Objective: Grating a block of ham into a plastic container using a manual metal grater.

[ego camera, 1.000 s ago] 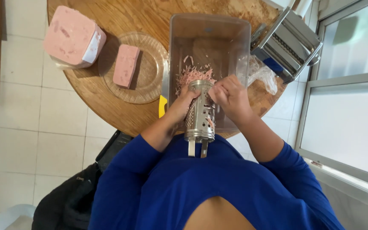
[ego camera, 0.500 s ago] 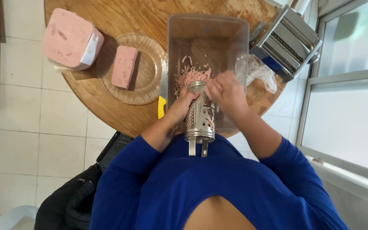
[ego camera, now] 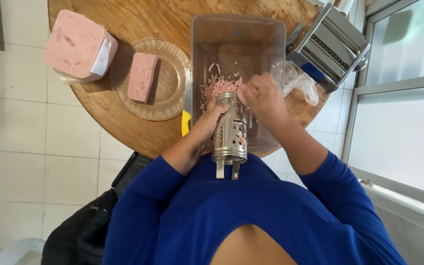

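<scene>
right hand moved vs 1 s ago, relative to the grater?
Yes. The right hand has slid up along the metal grater, from beside the drum's upper part to its far end, above the pink shreds in the clear tub. The left hand grips the grater.

Place: a home kitchen or dining corner
Tabletop [ego camera: 138,132]: round, wooden, on pale floor tiles [ego camera: 35,162]
On it: pink meat loaf [ego camera: 77,46], glass plate [ego camera: 168,98], pasta machine [ego camera: 330,46]
Beside it: window [ego camera: 403,132]
</scene>
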